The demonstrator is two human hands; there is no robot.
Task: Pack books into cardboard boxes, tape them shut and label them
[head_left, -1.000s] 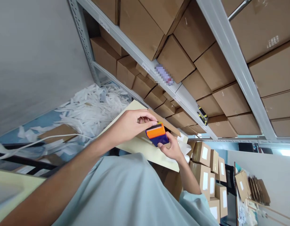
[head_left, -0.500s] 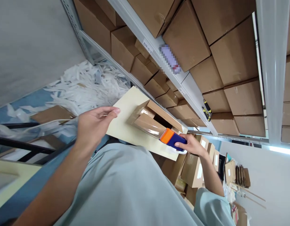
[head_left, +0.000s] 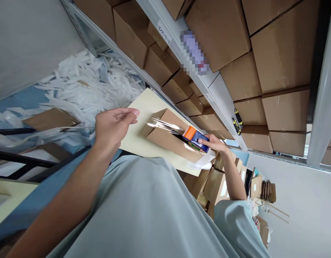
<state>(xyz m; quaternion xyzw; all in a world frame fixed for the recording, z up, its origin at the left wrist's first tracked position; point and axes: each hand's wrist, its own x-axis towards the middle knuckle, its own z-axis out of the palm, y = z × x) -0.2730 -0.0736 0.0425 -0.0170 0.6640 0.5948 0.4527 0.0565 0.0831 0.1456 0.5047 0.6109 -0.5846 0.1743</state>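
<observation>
On the pale yellow board (head_left: 133, 139) lies a long brown cardboard box (head_left: 168, 144). Clear shiny tape (head_left: 165, 125) runs along it from its left end to a tape dispenser (head_left: 195, 138) with an orange head and dark blue body. My right hand (head_left: 212, 142) is closed around the dispenser, which sits over the box's top seam. To the left of the box, my left hand (head_left: 115, 123) is raised with thumb and fingers pinched together, near the tape's end. Whether it holds anything is too small to make out.
Grey shelving (head_left: 216, 86) stocked with brown cartons (head_left: 285, 46) rises along the far side of the board. Two yellow-black cutters (head_left: 237, 122) lie on a shelf ledge. White paper strips (head_left: 85, 82) cover the floor at left. More cartons (head_left: 217, 184) stand at right.
My right hand has lifted and tilted the dispenser, now over the seam, and the tape stretches across the box top. The box looks turned slightly. My left hand stays pinched, slightly higher in view.
</observation>
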